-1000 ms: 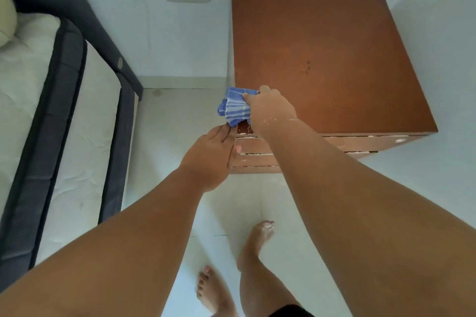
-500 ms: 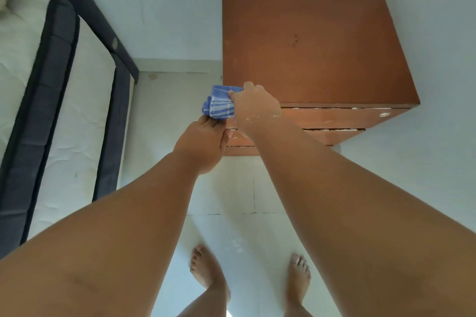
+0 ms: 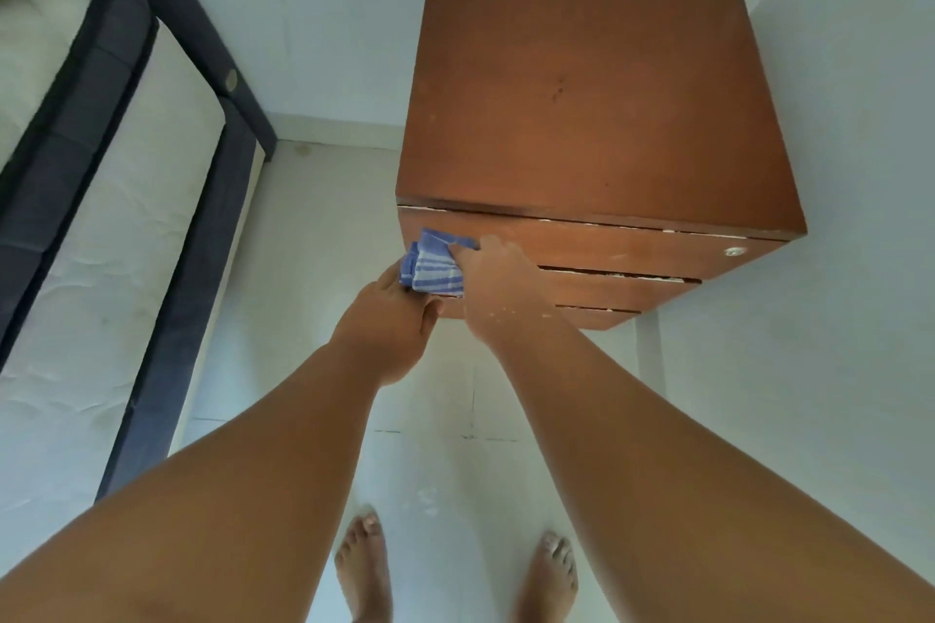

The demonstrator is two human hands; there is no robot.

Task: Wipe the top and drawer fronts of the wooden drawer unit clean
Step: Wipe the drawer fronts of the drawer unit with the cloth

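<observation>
Bed (image 3: 76,197) at left edge of scene. Wooden drawer unit (image 3: 587,81) in far right corner, drawers closed. Right hand (image 3: 498,281) grip clamped on blue striped cloth (image 3: 430,266), pressed to left end of top drawer front (image 3: 622,250). Left hand (image 3: 389,324) touching cloth from below; grip state cannot be told
</observation>
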